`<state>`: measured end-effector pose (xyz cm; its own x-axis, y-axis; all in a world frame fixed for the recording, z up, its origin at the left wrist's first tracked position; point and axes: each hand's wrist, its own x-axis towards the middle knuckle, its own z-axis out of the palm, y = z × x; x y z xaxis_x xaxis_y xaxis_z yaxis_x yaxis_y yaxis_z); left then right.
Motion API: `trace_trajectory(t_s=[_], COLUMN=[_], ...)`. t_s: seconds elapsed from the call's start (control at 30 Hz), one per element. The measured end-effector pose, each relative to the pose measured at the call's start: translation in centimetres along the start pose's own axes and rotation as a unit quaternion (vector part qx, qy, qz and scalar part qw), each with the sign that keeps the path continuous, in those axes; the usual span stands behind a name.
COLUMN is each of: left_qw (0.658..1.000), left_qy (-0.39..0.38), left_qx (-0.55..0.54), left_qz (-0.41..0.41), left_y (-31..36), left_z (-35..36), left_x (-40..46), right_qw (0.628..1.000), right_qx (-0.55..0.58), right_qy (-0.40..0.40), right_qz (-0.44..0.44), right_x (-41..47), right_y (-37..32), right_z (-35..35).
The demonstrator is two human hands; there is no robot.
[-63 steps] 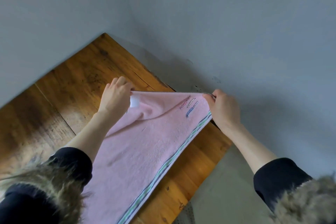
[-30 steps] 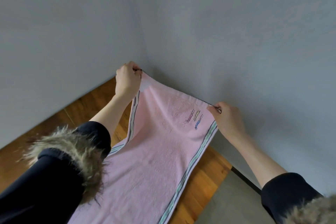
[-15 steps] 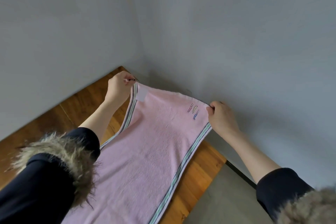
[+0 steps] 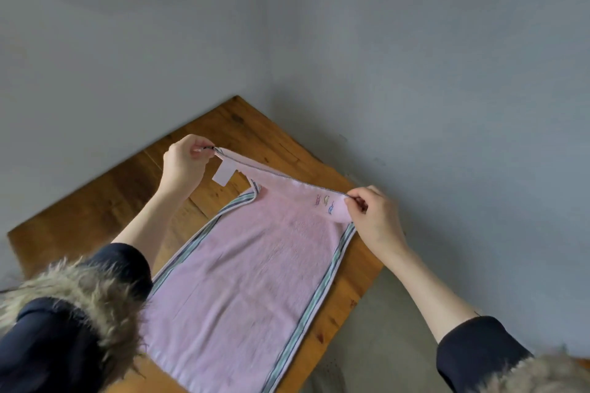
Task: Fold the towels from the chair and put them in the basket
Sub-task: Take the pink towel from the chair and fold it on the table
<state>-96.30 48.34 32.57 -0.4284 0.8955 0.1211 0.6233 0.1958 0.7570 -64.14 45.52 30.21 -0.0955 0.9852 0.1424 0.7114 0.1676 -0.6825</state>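
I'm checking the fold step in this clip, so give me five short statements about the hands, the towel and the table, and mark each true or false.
1. Both hands pinch the far end of the pink towel. True: the left hand and the right hand each hold a corner.
2. The towel lies on a wooden table. True, though its far end is lifted off the wood.
3. The towel is plain, with no trim. False: striped bands run along both long edges.
4. A white label hangs near the left hand. True.
5. A basket stands on the table beside the towel. False: no basket is in view.
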Motion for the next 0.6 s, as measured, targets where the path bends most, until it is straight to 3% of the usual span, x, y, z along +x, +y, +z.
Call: trace_trajectory(t_s=[0.17, 0.3, 0.6], left_qw=[1.000, 0.999, 0.991], left_qy=[-0.013, -0.044, -0.127], left_qx=[-0.020, -0.015, 0.041], left_qz=[0.009, 0.002, 0.027], left_y=[-3.6, -7.7, -17.5], left_z=[-5.4, -8.7, -11.7], left_x=[-4.5, -9.9, -16.5], right_qw=[0.999, 0.996, 0.989], right_qx=[-0.020, -0.043, -0.075], right_qy=[0.003, -0.040, -0.106], right_qz=[-0.040, -0.061, -0.065], right_x=[-7.5, -13.3, -22.7], right_y=[-5.1, -8.0, -8.2], right_z=[2.8, 5.2, 11.8])
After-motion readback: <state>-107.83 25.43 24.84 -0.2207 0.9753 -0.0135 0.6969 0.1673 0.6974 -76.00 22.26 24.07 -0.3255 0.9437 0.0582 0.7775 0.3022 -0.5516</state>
